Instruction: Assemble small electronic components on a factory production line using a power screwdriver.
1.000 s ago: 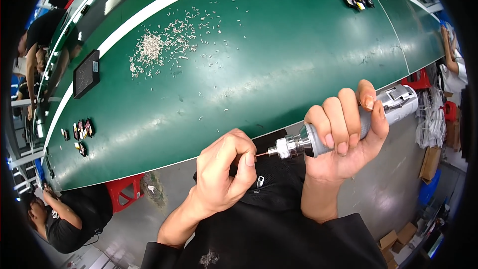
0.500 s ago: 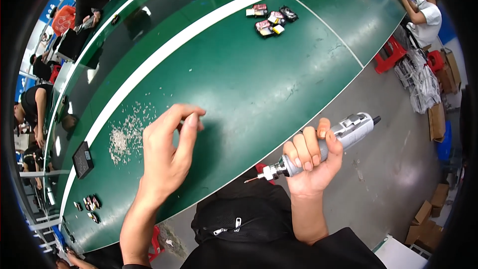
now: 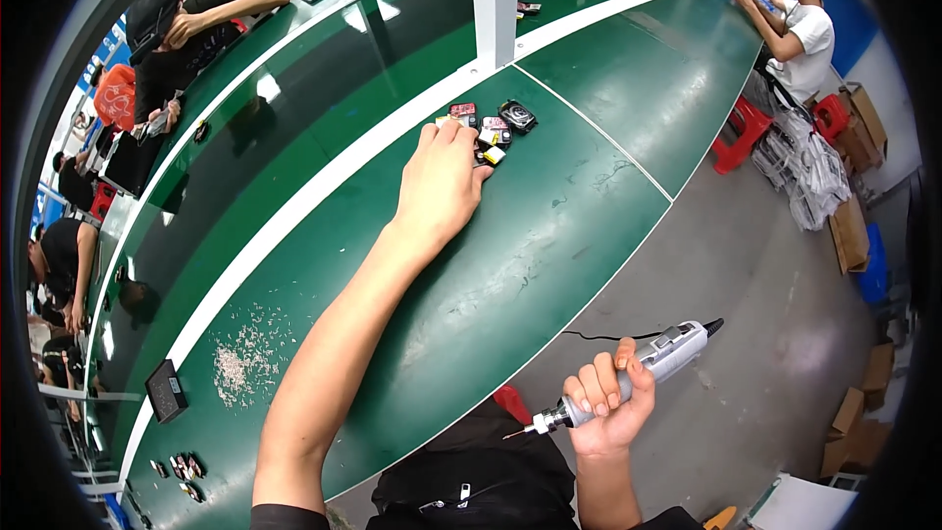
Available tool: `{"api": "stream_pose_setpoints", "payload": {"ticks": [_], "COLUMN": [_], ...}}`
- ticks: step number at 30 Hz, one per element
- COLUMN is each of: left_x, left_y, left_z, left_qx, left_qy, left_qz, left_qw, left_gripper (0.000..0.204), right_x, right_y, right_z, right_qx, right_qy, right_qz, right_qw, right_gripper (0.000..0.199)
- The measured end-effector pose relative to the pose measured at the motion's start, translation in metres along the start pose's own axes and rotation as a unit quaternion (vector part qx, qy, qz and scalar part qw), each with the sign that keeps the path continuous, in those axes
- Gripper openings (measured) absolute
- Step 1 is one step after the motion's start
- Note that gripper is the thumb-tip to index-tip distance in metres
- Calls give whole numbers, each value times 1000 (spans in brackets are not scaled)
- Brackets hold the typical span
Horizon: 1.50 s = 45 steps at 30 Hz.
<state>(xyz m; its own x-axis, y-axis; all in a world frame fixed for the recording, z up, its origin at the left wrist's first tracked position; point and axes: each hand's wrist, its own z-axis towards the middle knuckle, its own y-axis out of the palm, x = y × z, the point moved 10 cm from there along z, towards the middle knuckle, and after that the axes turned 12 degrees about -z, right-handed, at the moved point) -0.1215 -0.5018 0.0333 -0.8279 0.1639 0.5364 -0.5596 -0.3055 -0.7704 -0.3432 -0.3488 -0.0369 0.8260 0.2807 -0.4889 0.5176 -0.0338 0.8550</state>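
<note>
On the desk (image 3: pixel 559 245), small devices (image 3: pixel 494 137) lay partly under the left hand (image 3: pixel 439 182). At left, tiny pieces (image 3: pixel 235 368) lay beside the flat box (image 3: pixel 163 395), another group (image 3: pixel 186 466) before it. The right hand (image 3: pixel 610 397) held the screwdriver (image 3: pixel 675 353), off the desk.

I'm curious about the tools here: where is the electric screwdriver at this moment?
In the head view, the electric screwdriver is at lower right, gripped in the right hand, seen against the grey floor beside the green table.

Got a red stool (image 3: pixel 744 128), some crinkly plastic (image 3: pixel 810 177) and cardboard boxes (image 3: pixel 873 373) off to my right. A person in white (image 3: pixel 807 51) is over there too.
</note>
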Motion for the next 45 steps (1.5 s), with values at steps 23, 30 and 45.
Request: {"api": "stream_pose_setpoints", "payload": {"ticks": [23, 30, 45], "left_x": [17, 55, 93], "left_y": [-87, -65, -54], "left_z": [-210, -223, -247], "left_qx": [-35, -99, -44], "left_qy": [-73, 1, 122], "left_qz": [-67, -47, 24], "left_qw": [994, 994, 991], "left_gripper": [23, 18, 42], "right_x": [122, 131, 122], "right_y": [52, 52, 42], "right_z": [-67, -75, -66], "right_qx": [-144, -128, -105], "right_qy": [224, 205, 121], "right_qz": [-35, -90, -182], "right_qw": [963, 966, 970], "right_gripper": [11, 9, 12]}}
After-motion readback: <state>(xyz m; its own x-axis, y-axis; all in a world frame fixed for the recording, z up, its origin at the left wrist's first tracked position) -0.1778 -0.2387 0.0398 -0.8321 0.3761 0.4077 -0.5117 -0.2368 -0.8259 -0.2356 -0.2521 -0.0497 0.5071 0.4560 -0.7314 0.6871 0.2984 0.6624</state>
